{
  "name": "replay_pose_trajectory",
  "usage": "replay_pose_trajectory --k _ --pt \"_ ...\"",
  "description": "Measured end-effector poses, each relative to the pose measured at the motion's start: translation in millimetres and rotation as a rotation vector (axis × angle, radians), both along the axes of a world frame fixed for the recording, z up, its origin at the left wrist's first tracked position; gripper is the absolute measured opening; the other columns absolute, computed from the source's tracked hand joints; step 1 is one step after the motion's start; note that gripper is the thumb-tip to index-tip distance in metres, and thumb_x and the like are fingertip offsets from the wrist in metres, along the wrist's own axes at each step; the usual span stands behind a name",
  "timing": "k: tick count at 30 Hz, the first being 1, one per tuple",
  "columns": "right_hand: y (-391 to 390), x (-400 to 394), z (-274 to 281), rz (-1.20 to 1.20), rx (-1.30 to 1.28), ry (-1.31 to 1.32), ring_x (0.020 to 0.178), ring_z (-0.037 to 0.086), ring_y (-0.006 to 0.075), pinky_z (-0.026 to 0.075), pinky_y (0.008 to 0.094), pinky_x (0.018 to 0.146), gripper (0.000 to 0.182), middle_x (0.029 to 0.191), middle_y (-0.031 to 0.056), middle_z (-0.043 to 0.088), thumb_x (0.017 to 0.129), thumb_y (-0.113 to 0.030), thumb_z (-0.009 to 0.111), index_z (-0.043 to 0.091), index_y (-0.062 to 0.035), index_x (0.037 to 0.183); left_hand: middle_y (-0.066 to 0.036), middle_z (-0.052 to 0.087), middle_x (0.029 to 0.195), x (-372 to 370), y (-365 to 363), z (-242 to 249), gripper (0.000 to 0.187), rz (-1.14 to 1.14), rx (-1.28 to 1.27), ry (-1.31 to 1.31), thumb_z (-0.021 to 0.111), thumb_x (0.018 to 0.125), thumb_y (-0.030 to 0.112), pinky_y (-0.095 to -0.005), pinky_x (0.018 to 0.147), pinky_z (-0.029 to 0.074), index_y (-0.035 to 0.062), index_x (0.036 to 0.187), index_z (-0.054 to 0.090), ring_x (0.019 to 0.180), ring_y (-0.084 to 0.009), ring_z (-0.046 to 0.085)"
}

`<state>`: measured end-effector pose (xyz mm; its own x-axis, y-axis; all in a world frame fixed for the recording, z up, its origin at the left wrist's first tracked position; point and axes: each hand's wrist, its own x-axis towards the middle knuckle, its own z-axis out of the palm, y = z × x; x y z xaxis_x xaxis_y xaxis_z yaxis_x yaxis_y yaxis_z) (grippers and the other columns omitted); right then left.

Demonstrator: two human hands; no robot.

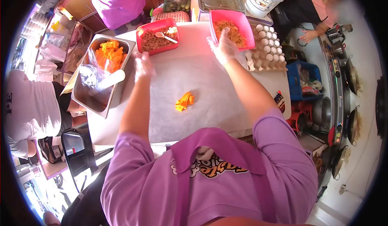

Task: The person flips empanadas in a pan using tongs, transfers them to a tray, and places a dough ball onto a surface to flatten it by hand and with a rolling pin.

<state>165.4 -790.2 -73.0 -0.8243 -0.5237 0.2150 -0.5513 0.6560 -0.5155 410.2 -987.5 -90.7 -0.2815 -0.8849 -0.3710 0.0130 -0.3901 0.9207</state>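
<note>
My left hand [144, 66], in a clear plastic glove, is beside the near-left corner of a red tub [145, 44] of brown crumbly filling [155, 41] with a white spoon [165, 37] in it. Its fingers look stretched out and a little blurred; no held object shows. Also gloved, my right hand [223, 50] reaches to the near-left side of a pink tub [251, 29] of orange-brown shredded filling [230, 31]. The fingers there are apart, at the rim. A crumpled, soft-looking orange piece [185, 102] lies between my forearms on the grey sheet [173, 125].
At left stands a steel pan [106, 108] with orange pieces [111, 55], a plastic bag [95, 77] and a white handle [111, 80]. Egg trays [266, 66] hold several eggs at right. A lidded white bucket [262, 1] is behind. Other people stand around the table.
</note>
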Motion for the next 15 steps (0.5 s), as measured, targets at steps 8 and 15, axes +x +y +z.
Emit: replay_pose_trajectory --k 8,15 --pt "31.0 -27.4 -31.9 0.364 -0.057 0.221 0.060 0.059 0.0209 0.044 0.0403 0.055 0.015 0.062 0.0016 0.058 0.081 -0.024 0.060 0.055 -0.0116 0.076 -0.023 0.019 0.150 111.6 139.7 -26.8 0.071 -0.594 -0.852 -1.073 0.056 0.086 0.031 -0.0529 0.106 0.029 0.0073 0.145 0.025 0.134 -0.0440 0.027" --pt "51.8 -42.9 17.3 0.526 0.392 0.400 0.083 0.062 0.0283 0.043 0.0446 0.077 0.014 0.076 0.0081 0.065 0.086 -0.024 0.053 0.062 -0.0139 0.090 -0.020 0.020 0.151 122.6 161.7 -16.8 0.066 -0.716 -0.856 -1.269 0.044 0.091 0.038 -0.0566 0.108 0.020 0.0086 0.146 0.022 0.136 -0.0410 0.023"
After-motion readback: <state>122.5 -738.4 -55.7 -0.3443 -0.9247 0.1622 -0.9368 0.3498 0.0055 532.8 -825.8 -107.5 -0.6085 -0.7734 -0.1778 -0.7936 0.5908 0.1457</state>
